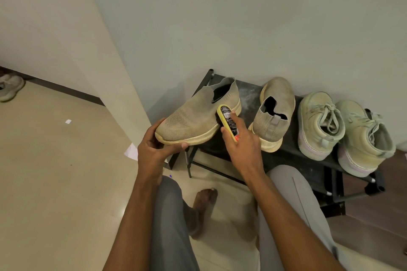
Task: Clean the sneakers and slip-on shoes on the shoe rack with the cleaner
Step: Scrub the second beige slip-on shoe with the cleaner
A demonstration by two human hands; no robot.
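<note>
My left hand (154,143) grips the toe end of a beige knit slip-on shoe (193,116), held sideways in the air at the left end of the black shoe rack (248,92). My right hand (240,141) holds a yellow cleaner brush (226,120) with a black label, pressed against the shoe's side near the sole. The matching slip-on (275,112) stands on the rack's top shelf. To its right stand two pale green lace-up sneakers (319,125) (365,138).
The rack stands against a pale wall (242,17). A wall corner (123,94) juts out on the left. Another sneaker (11,87) lies on the tiled floor far left. Paper scraps (131,152) lie on the floor. My knees and a bare foot (204,202) are below.
</note>
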